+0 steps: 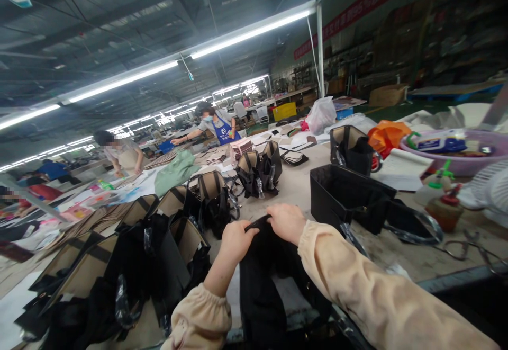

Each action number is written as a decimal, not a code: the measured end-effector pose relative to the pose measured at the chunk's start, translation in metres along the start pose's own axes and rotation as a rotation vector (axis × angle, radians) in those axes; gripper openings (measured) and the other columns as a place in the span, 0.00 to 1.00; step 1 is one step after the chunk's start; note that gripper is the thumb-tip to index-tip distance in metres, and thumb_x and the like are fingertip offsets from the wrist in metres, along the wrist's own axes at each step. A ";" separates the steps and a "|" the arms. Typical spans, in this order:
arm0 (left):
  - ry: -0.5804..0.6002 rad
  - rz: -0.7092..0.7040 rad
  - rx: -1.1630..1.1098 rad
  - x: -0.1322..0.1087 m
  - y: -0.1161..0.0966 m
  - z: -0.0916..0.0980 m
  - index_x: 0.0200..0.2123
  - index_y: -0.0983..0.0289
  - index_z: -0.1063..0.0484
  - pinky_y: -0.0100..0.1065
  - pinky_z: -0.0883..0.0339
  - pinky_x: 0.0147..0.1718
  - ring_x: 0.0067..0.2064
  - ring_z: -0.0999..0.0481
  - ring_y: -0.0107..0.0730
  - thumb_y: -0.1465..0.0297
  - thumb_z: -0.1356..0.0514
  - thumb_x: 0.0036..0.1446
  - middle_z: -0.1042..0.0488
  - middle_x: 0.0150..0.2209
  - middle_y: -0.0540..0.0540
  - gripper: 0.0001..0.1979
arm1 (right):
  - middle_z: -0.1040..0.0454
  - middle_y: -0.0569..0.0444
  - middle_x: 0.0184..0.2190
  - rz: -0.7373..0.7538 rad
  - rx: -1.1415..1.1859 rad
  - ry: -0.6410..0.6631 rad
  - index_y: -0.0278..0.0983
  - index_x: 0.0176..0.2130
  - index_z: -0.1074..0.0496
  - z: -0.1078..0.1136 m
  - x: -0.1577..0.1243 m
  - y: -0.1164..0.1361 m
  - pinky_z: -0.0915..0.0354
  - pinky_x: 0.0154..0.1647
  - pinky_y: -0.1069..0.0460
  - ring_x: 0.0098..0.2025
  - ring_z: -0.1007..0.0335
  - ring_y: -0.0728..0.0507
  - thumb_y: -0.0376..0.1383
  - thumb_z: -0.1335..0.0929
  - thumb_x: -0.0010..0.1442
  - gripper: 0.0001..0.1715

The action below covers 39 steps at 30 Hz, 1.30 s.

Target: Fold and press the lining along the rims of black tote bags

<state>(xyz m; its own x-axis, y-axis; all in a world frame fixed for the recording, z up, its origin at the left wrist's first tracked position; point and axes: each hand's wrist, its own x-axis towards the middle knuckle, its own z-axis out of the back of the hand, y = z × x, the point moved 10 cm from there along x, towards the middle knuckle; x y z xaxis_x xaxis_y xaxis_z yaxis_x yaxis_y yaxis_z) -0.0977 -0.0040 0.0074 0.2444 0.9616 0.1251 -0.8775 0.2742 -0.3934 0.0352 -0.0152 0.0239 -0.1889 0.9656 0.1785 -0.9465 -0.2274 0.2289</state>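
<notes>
Both of my hands pinch the top edge of a black handbag [260, 292] at the near side of the worktable. My left hand [238, 241] has thumb and fingers closed on the edge, and my right hand [286, 222] grips the same edge a little to the right. Below them the bag hangs open toward me, its lower part cut off by the frame. Just right of my right hand stands another black handbag [331, 194], open at the top. To the left, several black bags with tan insides [174, 265] are crowded together.
A lilac basin [472, 162], an orange plastic bag [387, 135], a brown bottle [445, 209], scissors [462, 247] and a white fan [492, 186] occupy the right side. Green cloth [177, 170] lies farther back. Across the table work a person in a blue apron [224, 130] and another person [123, 154].
</notes>
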 end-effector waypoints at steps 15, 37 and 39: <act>-0.001 -0.055 0.013 -0.002 -0.004 0.001 0.30 0.61 0.22 0.28 0.43 0.29 0.31 0.28 0.30 0.63 0.45 0.56 0.22 0.28 0.52 0.12 | 0.24 0.51 0.38 0.005 0.004 0.000 0.40 0.36 0.28 -0.001 -0.001 0.001 0.39 0.39 0.51 0.42 0.29 0.43 0.37 0.39 0.59 0.12; -0.028 -0.099 0.028 0.004 -0.014 0.001 0.28 0.62 0.24 0.29 0.42 0.31 0.31 0.27 0.30 0.66 0.45 0.57 0.23 0.27 0.52 0.12 | 0.24 0.49 0.38 0.000 0.015 -0.004 0.38 0.37 0.28 0.001 -0.003 0.003 0.37 0.39 0.51 0.42 0.29 0.42 0.37 0.39 0.60 0.12; -0.025 -0.098 0.041 0.005 -0.014 0.001 0.29 0.62 0.24 0.29 0.42 0.31 0.32 0.27 0.30 0.66 0.45 0.57 0.23 0.28 0.51 0.11 | 0.24 0.49 0.38 0.000 0.017 -0.002 0.38 0.38 0.28 0.002 -0.003 0.003 0.37 0.39 0.51 0.43 0.29 0.42 0.36 0.39 0.59 0.12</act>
<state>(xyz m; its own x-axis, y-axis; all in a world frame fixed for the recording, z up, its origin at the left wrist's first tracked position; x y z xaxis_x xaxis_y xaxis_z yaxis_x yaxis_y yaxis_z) -0.0850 -0.0028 0.0144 0.3197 0.9295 0.1837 -0.8661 0.3653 -0.3411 0.0332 -0.0189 0.0260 -0.1882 0.9654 0.1806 -0.9420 -0.2294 0.2450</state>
